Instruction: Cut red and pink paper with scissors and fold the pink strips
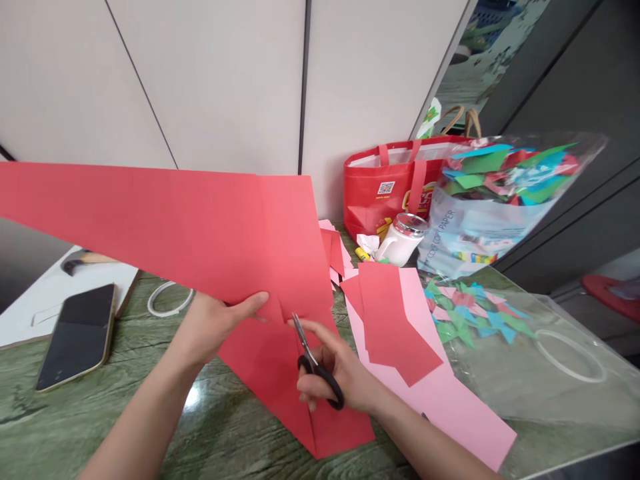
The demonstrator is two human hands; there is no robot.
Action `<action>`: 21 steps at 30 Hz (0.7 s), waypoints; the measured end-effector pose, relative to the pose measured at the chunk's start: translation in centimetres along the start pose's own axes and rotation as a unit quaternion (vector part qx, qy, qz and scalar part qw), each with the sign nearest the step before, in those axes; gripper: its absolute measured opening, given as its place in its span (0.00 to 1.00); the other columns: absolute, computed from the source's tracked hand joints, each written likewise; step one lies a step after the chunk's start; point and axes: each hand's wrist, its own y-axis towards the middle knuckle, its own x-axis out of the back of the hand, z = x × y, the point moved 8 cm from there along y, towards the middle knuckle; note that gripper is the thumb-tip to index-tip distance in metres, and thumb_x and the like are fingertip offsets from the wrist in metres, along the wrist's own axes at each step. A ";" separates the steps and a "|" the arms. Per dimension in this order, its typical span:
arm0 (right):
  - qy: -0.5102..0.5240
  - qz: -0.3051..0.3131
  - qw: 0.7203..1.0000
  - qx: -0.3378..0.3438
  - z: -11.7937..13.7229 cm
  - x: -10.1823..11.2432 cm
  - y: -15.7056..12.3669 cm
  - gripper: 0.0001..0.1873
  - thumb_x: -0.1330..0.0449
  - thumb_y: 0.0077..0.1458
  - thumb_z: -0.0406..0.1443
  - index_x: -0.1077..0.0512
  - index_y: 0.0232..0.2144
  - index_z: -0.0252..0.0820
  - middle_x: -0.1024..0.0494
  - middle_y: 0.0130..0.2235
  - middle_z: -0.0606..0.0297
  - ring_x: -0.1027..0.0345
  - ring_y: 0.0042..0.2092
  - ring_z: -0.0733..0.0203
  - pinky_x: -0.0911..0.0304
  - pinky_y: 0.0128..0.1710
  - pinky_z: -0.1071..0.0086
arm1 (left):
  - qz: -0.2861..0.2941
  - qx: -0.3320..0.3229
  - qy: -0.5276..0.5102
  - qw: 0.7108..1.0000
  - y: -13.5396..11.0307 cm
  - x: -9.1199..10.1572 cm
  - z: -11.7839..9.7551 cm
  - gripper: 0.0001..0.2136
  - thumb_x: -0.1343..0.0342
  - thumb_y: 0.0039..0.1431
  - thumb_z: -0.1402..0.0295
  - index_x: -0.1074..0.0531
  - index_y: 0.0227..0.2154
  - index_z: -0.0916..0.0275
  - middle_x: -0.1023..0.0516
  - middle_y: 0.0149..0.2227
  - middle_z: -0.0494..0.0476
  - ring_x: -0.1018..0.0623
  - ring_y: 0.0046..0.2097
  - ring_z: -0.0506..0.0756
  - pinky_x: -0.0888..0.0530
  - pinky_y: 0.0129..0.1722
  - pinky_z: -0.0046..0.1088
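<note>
Head view: the left hand (pixel 205 327), wrist raised, pinches a large red sheet (pixel 240 227) under its thumb, while the right hand (pixel 345 373), fingers curled, grips black-handled scissors (pixel 306 347), their blades up against that sheet. Its upper part spreads above the middle of the green wood-grain tabletop (pixel 235 437); its lower part hangs toward the near edge. A phone (pixel 77 337) lies toward the tabletop's left side. Along the far edge, before a pale panelled wall (pixel 225 80), stands a red bag (pixel 365 193); a clear bag of paper pieces (pixel 465 223) occupies the far right corner.
</note>
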 end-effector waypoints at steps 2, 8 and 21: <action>-0.008 0.001 1.000 -0.006 -0.1 0.0 0.1 0.39 0.37 0.46 0.36 0.50 0.57 0.46 0.29 0.24 0.74 0.33 0.21 0.68 0.37 0.24 0.72 | 0.053 0.023 -0.018 0.998 -0.1 -0.8 0.0 0.16 0.37 0.41 0.65 0.28 0.36 0.62 0.22 0.39 0.59 0.23 0.38 0.59 0.24 0.33 0.34; -0.007 0.026 1.000 -0.010 -0.5 -0.3 0.1 0.41 0.36 0.46 0.35 0.51 0.59 0.47 0.29 0.23 0.74 0.33 0.22 0.68 0.36 0.24 0.73 | 0.109 0.052 -0.054 0.991 -0.4 -1.7 0.1 0.16 0.37 0.41 0.66 0.27 0.37 0.60 0.22 0.41 0.60 0.24 0.41 0.61 0.24 0.33 0.35; -0.018 0.015 1.000 0.010 -0.2 0.0 0.2 0.44 0.35 0.45 0.36 0.54 0.59 0.48 0.29 0.24 0.74 0.33 0.23 0.67 0.37 0.25 0.71 | 0.105 0.061 -0.058 0.991 -0.8 -2.1 0.3 0.15 0.37 0.41 0.66 0.28 0.35 0.60 0.22 0.39 0.59 0.23 0.39 0.61 0.24 0.34 0.35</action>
